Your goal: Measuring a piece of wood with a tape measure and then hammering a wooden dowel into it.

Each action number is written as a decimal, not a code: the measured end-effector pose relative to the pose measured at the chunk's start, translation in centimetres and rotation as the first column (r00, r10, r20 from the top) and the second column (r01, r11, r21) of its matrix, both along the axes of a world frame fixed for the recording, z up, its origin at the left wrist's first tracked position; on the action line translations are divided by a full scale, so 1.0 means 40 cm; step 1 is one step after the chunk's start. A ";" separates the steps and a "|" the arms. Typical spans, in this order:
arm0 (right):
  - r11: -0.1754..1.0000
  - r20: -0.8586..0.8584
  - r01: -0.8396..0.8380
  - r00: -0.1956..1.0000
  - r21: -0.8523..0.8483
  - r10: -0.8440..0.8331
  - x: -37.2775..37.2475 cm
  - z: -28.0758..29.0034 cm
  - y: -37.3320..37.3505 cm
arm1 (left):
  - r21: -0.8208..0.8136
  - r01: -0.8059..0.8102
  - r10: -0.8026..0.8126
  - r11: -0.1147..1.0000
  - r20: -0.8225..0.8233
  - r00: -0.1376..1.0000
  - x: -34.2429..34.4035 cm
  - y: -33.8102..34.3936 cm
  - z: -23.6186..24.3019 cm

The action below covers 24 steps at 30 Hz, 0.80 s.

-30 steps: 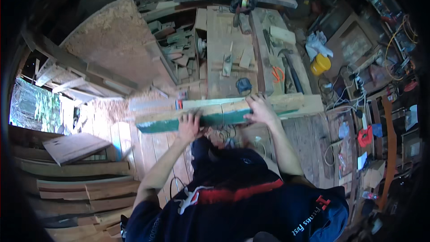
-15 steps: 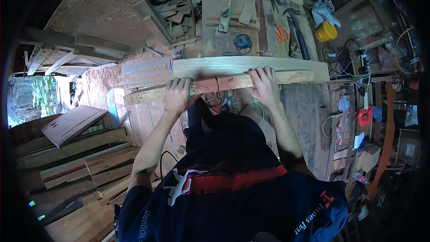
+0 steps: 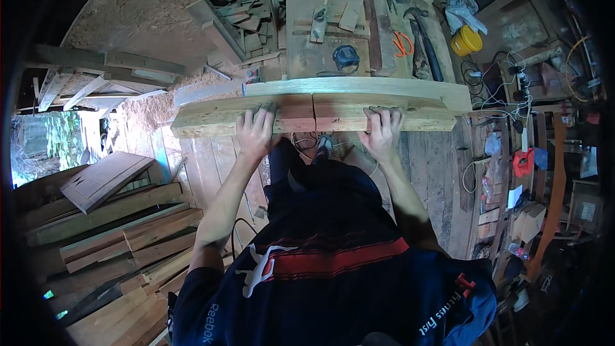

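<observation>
Near the bench's front edge, my left hand (image 3: pixel 256 129) grips a long, rough, yellowish timber (image 3: pixel 224 125) with curled fingers. My right hand (image 3: pixel 383 129) grips the same timber farther right. A thin dark split or joint runs across it between my hands; I cannot tell whether these are two pieces. Just behind lies a paler board (image 3: pixel 423 91) on the workbench (image 3: pixel 307 57). Beyond are a tape measure (image 3: pixel 346 57), a small wooden-bodied tool (image 3: pixel 319 22), orange-handled pliers or scissors (image 3: pixel 402 45) and a hammer (image 3: pixel 424 38).
Offcuts (image 3: pixel 243 9) are piled left of the bench. Stacked planks (image 3: pixel 128 243) and a leaning panel (image 3: pixel 106 179) are at lower left. A yellow bucket (image 3: pixel 467 41), tangled cables (image 3: pixel 506 109) and a red object (image 3: pixel 522 163) sit at right. My feet stand among cords (image 3: pixel 346 150).
The timber has turned so its green face no longer shows and rough wood faces up. Both hands have shifted with it. The view has also tilted, placing the bench higher in frame.
</observation>
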State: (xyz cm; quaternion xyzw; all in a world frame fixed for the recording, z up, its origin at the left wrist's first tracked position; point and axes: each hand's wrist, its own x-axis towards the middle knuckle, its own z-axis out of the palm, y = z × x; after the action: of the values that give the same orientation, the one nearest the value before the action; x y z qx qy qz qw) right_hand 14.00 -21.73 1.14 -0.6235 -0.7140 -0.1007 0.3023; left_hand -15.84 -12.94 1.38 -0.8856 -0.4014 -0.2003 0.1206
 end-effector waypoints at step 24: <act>0.997 0.050 0.065 0.997 0.042 -0.067 0.072 -0.071 0.027 | -0.600 0.028 -0.091 0.799 -0.074 0.993 0.070 0.126 0.086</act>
State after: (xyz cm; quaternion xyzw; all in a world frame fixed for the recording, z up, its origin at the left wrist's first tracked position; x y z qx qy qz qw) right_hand 16.87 -20.66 -1.71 -0.6377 -0.6983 -0.1409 0.2931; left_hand -13.04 -7.91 4.81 -0.8994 -0.4095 -0.0230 -0.1512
